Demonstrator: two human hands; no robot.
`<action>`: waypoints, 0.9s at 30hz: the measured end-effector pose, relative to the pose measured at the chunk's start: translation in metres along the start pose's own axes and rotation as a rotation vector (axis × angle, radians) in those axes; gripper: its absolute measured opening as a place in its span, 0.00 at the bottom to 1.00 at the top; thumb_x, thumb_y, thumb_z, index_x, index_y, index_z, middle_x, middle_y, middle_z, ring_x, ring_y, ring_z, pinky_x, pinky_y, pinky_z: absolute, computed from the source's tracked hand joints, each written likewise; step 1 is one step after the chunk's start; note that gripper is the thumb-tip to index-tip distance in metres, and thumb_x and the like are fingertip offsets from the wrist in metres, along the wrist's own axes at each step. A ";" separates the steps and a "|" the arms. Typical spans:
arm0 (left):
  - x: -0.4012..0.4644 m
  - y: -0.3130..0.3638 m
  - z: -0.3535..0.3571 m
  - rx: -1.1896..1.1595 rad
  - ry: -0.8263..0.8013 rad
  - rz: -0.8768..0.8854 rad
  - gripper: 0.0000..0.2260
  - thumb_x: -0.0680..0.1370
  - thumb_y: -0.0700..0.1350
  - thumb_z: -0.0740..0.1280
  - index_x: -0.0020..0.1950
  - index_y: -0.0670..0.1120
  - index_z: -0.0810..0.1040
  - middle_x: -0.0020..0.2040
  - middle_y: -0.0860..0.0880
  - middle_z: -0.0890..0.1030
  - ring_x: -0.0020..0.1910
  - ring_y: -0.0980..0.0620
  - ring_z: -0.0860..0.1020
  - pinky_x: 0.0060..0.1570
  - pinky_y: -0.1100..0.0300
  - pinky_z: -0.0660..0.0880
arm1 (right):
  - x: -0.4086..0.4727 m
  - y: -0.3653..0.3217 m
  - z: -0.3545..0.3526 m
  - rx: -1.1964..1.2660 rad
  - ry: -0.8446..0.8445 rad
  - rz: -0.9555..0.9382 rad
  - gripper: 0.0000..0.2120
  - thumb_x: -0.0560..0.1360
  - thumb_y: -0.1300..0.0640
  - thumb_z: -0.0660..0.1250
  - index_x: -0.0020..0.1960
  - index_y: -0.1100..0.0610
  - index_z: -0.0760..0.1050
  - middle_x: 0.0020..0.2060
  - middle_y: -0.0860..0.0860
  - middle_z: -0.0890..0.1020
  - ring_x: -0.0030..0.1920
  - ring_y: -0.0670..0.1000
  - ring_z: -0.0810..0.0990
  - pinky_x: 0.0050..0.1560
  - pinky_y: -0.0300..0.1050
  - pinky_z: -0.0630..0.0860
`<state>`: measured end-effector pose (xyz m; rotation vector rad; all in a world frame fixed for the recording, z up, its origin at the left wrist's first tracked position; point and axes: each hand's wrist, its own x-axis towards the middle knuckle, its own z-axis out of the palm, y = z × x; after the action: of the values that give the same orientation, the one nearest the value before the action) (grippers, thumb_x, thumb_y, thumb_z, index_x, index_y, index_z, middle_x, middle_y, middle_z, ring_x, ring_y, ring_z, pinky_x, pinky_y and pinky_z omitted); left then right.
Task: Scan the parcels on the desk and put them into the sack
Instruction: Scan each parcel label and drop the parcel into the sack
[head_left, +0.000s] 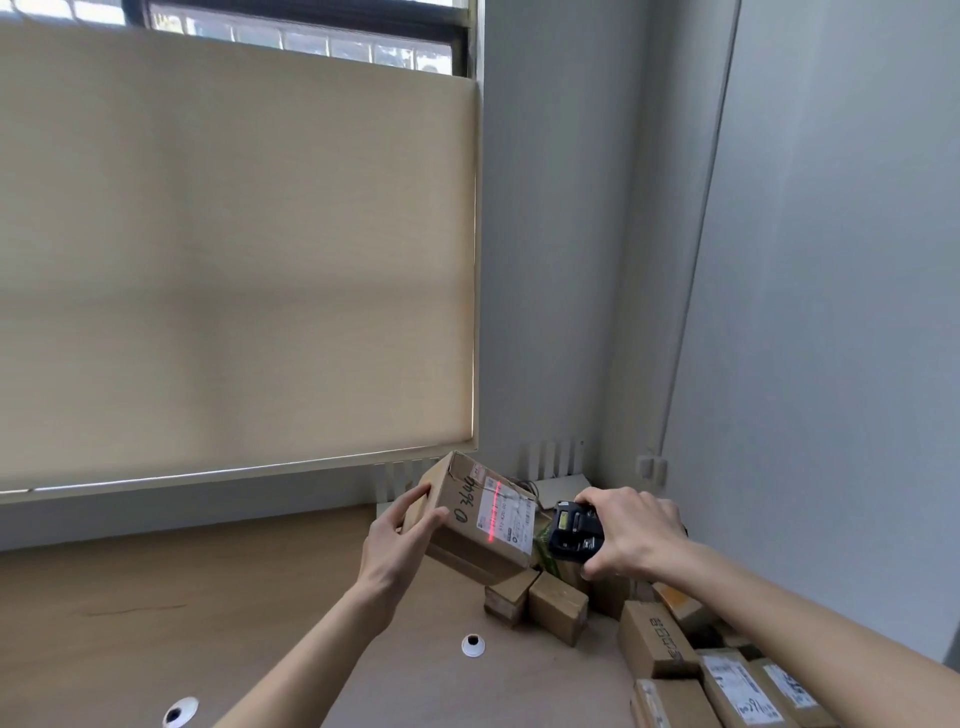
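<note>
The left hand (400, 540) held a brown box (480, 514) up above the surface (208, 623). The right hand (631, 530) gripped a black scanner (574, 530) just beside it. A red line shone on the box's label (506, 514). More boxes (701, 665) lay on the right.

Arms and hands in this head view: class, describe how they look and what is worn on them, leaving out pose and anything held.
Both forearms are bare up to the frame edge, so no sleeves show. The left hand has no glove, ring or watch that can be seen. The right hand is also ungloved, with no ring visible; a small dark edge at its wrist may be a band, but it is too small to tell. No markings show on either arm.
</note>
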<state>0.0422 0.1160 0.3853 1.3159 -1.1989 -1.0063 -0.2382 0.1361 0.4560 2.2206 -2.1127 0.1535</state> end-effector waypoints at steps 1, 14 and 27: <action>-0.002 0.000 -0.001 0.000 0.003 0.003 0.24 0.63 0.65 0.74 0.58 0.72 0.78 0.59 0.49 0.82 0.59 0.50 0.80 0.63 0.46 0.77 | -0.001 -0.001 0.000 -0.003 0.001 -0.003 0.36 0.64 0.42 0.78 0.70 0.43 0.73 0.60 0.47 0.83 0.61 0.54 0.81 0.48 0.45 0.68; -0.053 0.010 -0.016 -0.002 0.078 0.027 0.22 0.62 0.64 0.74 0.56 0.72 0.79 0.56 0.51 0.84 0.57 0.50 0.81 0.62 0.46 0.77 | -0.030 -0.009 -0.011 -0.011 0.015 -0.079 0.37 0.62 0.42 0.79 0.69 0.44 0.73 0.60 0.48 0.83 0.60 0.54 0.81 0.52 0.47 0.74; -0.178 0.033 -0.049 -0.035 0.225 0.008 0.24 0.61 0.64 0.75 0.57 0.71 0.79 0.58 0.48 0.83 0.58 0.49 0.81 0.63 0.45 0.77 | -0.107 -0.033 -0.038 -0.006 0.003 -0.218 0.33 0.63 0.43 0.78 0.66 0.46 0.75 0.57 0.48 0.84 0.58 0.55 0.82 0.48 0.47 0.72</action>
<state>0.0605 0.3002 0.4121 1.3568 -1.0114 -0.8447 -0.2113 0.2484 0.4812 2.4241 -1.8495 0.1361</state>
